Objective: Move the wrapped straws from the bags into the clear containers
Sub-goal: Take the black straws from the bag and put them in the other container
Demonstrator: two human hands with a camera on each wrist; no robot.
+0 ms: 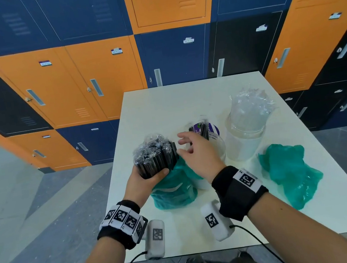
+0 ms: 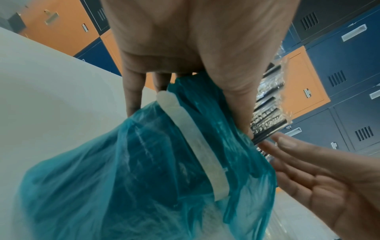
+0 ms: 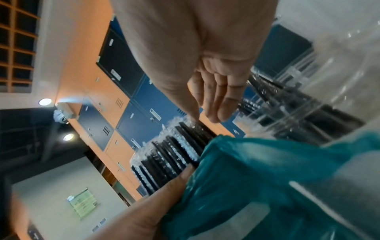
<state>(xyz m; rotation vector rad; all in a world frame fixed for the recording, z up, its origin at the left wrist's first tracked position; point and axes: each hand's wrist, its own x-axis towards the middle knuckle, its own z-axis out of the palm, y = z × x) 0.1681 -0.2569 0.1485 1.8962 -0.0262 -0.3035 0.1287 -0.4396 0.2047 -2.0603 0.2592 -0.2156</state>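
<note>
My left hand (image 1: 145,177) grips a thick bundle of black wrapped straws (image 1: 155,155) that sticks up out of a teal plastic bag (image 1: 173,192) on the white table (image 1: 165,106). The same bundle (image 3: 170,154) shows in the right wrist view, and in the left wrist view the bag (image 2: 144,170) fills the frame below my palm. My right hand (image 1: 194,150) hovers open just right of the bundle, fingers straight, holding nothing. Behind it stands a clear container (image 1: 217,145) with a few black straws inside. A second clear container (image 1: 246,133) holds clear-wrapped straws.
A crumpled, flattened teal bag (image 1: 289,172) lies at the table's right side. Orange and blue lockers (image 1: 97,75) line the wall behind the table. The table's left edge runs just beside my left hand.
</note>
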